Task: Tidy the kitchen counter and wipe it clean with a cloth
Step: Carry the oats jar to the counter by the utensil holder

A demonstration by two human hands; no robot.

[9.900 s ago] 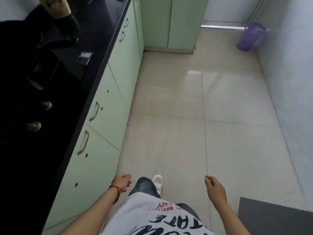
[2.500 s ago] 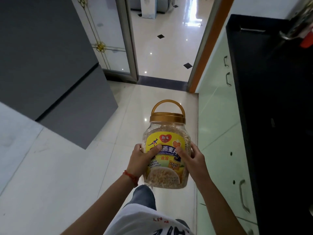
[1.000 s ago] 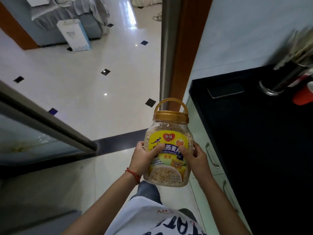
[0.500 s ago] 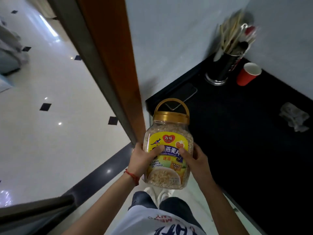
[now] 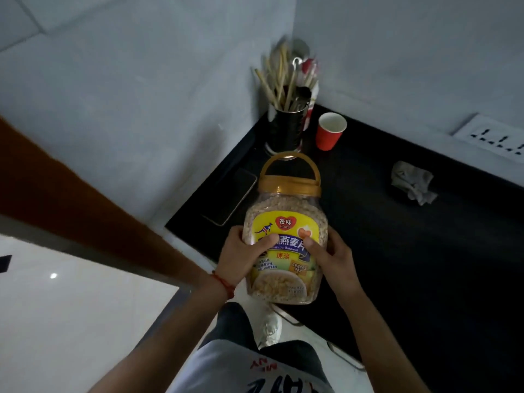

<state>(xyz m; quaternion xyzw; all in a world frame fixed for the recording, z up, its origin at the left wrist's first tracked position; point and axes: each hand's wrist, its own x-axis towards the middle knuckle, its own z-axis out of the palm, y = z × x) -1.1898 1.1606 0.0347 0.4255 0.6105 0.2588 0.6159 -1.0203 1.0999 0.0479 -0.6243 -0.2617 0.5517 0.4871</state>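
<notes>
I have the oatmeal jar [image 5: 286,239] held upright in the middle of the frame, both hands clamped on its sides: my left hand [image 5: 241,258] wraps the left flank with the thumb laid across the yellow label, and my right hand [image 5: 333,260] mirrors it on the right flank. I take it with two hands because the jar looks nearly full of oats and so probably heavy, and the smooth plastic wall gives one palm little to hold on to. The amber carry handle on the lid is free; I am not using it.

The jar hangs in the air above the near corner of the black counter [image 5: 425,265], its base over the counter edge, not yet set down. I judge this to be the tidying step: carrying the jar to a resting place, most likely toward the corner in the upper middle of the frame, where the utensil holder [image 5: 286,129] stands against the wall with the red paper cup [image 5: 330,131] just beside it to its right.

A phone [image 5: 231,197] lies flat along the wall side, left of the jar, so I should set the jar down clear of it. The crumpled grey cloth [image 5: 412,185] lies at the right of the frame, well apart from my hands, untouched; the wiping waits until the surface is sorted.
</notes>
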